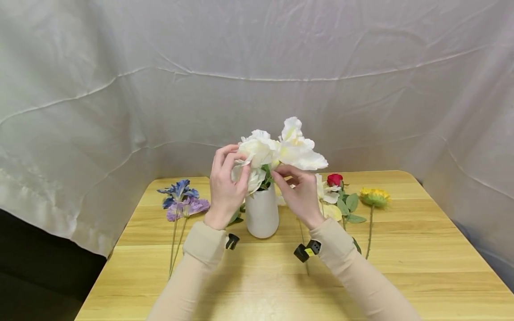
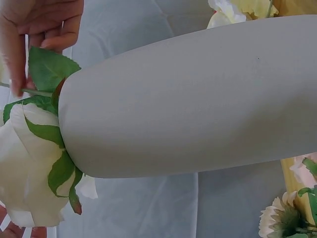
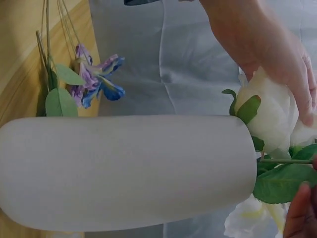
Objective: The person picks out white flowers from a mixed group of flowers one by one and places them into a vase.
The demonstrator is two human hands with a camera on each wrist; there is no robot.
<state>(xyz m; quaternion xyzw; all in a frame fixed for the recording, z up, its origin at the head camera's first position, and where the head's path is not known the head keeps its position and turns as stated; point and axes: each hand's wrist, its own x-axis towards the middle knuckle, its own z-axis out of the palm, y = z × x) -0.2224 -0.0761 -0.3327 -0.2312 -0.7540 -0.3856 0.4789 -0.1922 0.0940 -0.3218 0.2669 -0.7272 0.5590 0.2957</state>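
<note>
Left of one vase lie one blue flower and one purple flower; right of it, one red rose and one sunflower.

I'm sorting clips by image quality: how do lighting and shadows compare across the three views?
Head: brightest, with soft shadows and a pale sheen on the wooden table; left wrist: dimmer, the vase looking grey with a darker patch towards its base; right wrist: also dim, the backdrop cloth looking bluish grey.
</note>
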